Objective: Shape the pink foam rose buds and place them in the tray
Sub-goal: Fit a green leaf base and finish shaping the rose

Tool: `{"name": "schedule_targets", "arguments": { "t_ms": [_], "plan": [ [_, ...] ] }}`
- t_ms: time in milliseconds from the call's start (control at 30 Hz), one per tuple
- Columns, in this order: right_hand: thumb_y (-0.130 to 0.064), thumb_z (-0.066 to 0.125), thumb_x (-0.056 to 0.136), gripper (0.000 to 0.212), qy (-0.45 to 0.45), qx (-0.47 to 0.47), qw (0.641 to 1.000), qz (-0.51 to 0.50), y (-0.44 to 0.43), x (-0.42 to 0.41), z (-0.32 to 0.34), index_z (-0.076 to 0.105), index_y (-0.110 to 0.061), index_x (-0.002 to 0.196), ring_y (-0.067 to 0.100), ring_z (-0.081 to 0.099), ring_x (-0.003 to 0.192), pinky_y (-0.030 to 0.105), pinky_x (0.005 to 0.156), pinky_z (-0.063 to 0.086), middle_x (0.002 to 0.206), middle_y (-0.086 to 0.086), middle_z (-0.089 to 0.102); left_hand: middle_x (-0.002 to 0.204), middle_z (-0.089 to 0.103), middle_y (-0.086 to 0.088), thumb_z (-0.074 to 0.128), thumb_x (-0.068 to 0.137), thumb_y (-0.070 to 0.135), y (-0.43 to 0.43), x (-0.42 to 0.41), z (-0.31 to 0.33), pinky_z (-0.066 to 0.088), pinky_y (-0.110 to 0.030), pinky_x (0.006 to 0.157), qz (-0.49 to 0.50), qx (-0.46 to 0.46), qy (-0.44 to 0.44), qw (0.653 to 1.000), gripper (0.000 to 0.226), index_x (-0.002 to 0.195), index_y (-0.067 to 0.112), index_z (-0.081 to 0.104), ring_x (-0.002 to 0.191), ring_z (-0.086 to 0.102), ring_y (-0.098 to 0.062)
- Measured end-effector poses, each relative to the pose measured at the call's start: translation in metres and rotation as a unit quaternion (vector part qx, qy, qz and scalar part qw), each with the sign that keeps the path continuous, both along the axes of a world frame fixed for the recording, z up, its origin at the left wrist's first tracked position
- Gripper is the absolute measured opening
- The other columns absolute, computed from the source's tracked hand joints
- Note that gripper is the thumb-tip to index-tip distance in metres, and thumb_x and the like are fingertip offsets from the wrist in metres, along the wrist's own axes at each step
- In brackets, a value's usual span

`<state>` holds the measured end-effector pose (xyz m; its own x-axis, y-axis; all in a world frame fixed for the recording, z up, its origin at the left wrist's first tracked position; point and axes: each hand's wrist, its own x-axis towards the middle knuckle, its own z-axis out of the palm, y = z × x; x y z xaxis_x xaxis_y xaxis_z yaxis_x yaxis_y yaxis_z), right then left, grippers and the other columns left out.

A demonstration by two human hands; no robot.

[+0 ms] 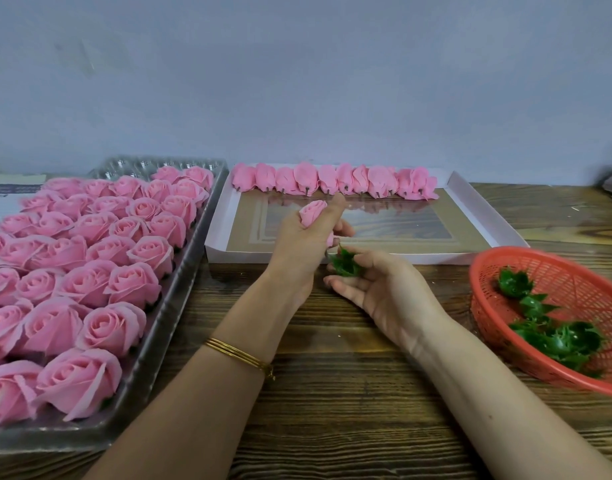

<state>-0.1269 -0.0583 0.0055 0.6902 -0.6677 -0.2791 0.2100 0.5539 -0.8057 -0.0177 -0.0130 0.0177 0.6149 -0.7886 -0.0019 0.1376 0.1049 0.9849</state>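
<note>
My left hand [306, 244] grips a pink foam rose bud [313, 212], squeezed tight with its top poking out above my fist. Just below it my right hand [377, 285] pinches a green plastic calyx [345, 262] at its fingertips, close under the bud's base. Behind my hands lies the white cardboard tray [484, 216] with a row of several shaped pink buds [332, 180] lined along its far edge, stems pointing toward me.
A clear plastic tray [180, 289] on the left holds several open pink foam roses [90, 271]. A red mesh basket [574, 282] at the right holds several green calyxes [553, 327]. Everything stands on a dark wooden table [332, 393] against a grey wall.
</note>
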Motion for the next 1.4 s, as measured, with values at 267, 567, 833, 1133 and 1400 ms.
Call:
{"name": "schedule_targets", "arguments": {
  "t_ms": [267, 567, 833, 1133, 1400],
  "plan": [
    [0.007, 0.049, 0.093, 0.03, 0.041, -0.095, 0.994, 0.027, 0.003, -0.004, -0.007, 0.064, -0.002, 0.117, 0.018, 0.068, 0.083, 0.026, 0.076, 0.055, 0.101, 0.013, 0.07, 0.083, 0.075, 0.004, 0.057, 0.095, 0.045, -0.001, -0.001, -0.002, 0.046, -0.028, 0.078, -0.022, -0.014, 0.004, 1.0, 0.049, 0.049, 0.03, 0.062, 0.082, 0.066, -0.003],
    [0.016, 0.06, 0.082, 0.037, 0.002, -0.126, 0.992, -0.022, 0.006, -0.002, -0.013, 0.063, 0.0, 0.116, 0.017, 0.067, 0.085, 0.023, 0.076, 0.054, 0.09, 0.01, 0.072, 0.087, 0.075, 0.001, 0.057, 0.096, 0.041, -0.004, -0.004, -0.006, 0.054, -0.032, 0.075, -0.049, -0.024, 0.019, 0.998, 0.05, 0.048, 0.027, 0.058, 0.07, 0.069, -0.012],
    [0.016, 0.064, 0.078, 0.04, 0.005, -0.189, 0.98, -0.06, 0.006, 0.0, -0.015, 0.065, 0.002, 0.116, 0.01, 0.069, 0.079, 0.02, 0.073, 0.054, 0.087, 0.006, 0.074, 0.086, 0.075, 0.002, 0.055, 0.096, 0.039, -0.004, -0.006, -0.007, 0.05, -0.03, 0.08, -0.047, -0.015, -0.008, 0.999, 0.047, 0.051, 0.024, 0.057, 0.08, 0.067, -0.006],
    [0.013, 0.05, 0.09, 0.031, -0.032, -0.112, 0.992, -0.054, 0.006, 0.0, -0.014, 0.065, 0.002, 0.115, 0.023, 0.069, 0.101, 0.033, 0.094, 0.054, 0.103, 0.012, 0.074, 0.088, 0.075, 0.003, 0.054, 0.097, 0.043, -0.005, -0.005, -0.009, 0.049, -0.028, 0.075, -0.05, -0.012, -0.015, 0.999, 0.051, 0.048, 0.027, 0.059, 0.082, 0.068, -0.008],
    [0.013, 0.054, 0.087, 0.022, -0.057, -0.076, 0.994, -0.054, 0.004, 0.0, -0.014, 0.066, 0.004, 0.102, 0.022, 0.071, 0.089, 0.029, 0.087, 0.057, 0.09, 0.014, 0.074, 0.092, 0.075, 0.0, 0.055, 0.095, 0.043, -0.005, -0.004, -0.008, 0.048, -0.042, 0.095, -0.051, -0.01, 0.0, 0.999, 0.042, 0.058, 0.023, 0.054, 0.091, 0.068, -0.014]
  ]
}}
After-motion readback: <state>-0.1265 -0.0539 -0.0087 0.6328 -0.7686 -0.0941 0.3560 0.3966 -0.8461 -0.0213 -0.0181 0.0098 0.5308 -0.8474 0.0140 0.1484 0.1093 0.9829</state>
